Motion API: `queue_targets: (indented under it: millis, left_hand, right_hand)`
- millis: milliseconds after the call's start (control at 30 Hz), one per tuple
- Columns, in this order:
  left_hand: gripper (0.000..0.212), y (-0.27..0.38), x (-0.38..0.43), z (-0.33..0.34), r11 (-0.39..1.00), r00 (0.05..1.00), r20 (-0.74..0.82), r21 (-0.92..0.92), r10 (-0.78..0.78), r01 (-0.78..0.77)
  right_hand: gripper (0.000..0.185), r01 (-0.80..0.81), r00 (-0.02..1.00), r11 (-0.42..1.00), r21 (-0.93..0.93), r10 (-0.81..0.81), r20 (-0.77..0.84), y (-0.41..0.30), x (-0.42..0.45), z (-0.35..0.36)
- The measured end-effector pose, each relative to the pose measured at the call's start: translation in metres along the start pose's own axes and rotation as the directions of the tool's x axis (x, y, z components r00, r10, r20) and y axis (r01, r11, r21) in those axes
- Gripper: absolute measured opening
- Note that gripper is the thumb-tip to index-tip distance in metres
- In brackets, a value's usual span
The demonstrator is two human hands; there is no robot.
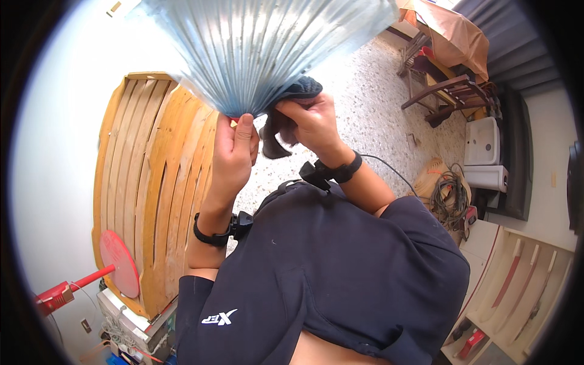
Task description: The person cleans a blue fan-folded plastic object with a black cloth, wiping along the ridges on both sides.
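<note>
A translucent light-blue ribbed hand fan (255, 50) spreads across the top of the view, its ribs narrowing to a base low down. My left hand (235, 141) grips that narrow base, thumb on the near side, with a bit of red showing beside it. In my right hand (315, 118) is a dark cloth (299, 89), bunched between thumb and fingers and pressed against the fan's lower right edge. A loose end of the cloth hangs below the fingers. Both wrists wear black straps with small black devices.
A slatted wooden frame (137, 159) stands at the left against the white wall, near a red round disc (119, 262) on a red pole. To the right are wooden chairs (449, 91), a white basin (482, 141), coiled cable (449, 194) and a pale shelf unit (524, 273). Speckled floor (365, 109) lies beyond.
</note>
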State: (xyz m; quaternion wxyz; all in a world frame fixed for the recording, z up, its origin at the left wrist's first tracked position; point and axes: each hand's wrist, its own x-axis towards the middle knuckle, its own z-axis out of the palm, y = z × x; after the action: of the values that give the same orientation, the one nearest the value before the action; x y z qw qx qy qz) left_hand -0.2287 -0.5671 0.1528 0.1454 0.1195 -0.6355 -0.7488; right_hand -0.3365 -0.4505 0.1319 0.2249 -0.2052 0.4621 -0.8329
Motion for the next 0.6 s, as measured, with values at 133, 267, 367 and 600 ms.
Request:
queue_targets:
  millis: [133,267,367,600]
  left_hand:
    - [0.023,-0.004,-0.001,0.005,0.996,0.996,-0.011,-0.002,-0.084,0.084]
    - [0.025,-0.011,-0.006,0.012,0.983,0.984,0.004,-0.039,-0.178,0.178]
    - [0.024,-0.014,-0.005,0.011,0.95,0.965,0.062,-0.171,-0.254,0.261]
    - [0.027,-0.013,0.005,0.028,0.913,0.944,0.077,-0.237,-0.322,0.331]
  right_hand:
    - [0.007,-0.013,0.997,0.976,0.218,0.031,-0.078,-0.014,0.008,-0.027]
    - [0.007,0.124,0.991,0.982,0.143,-0.114,-0.076,-0.03,0.017,-0.047]
    - [0.008,0.192,0.979,0.955,0.224,-0.171,-0.112,-0.045,0.031,-0.071]
    - [0.012,0.266,0.964,0.928,0.26,-0.253,-0.081,-0.071,0.047,-0.083]
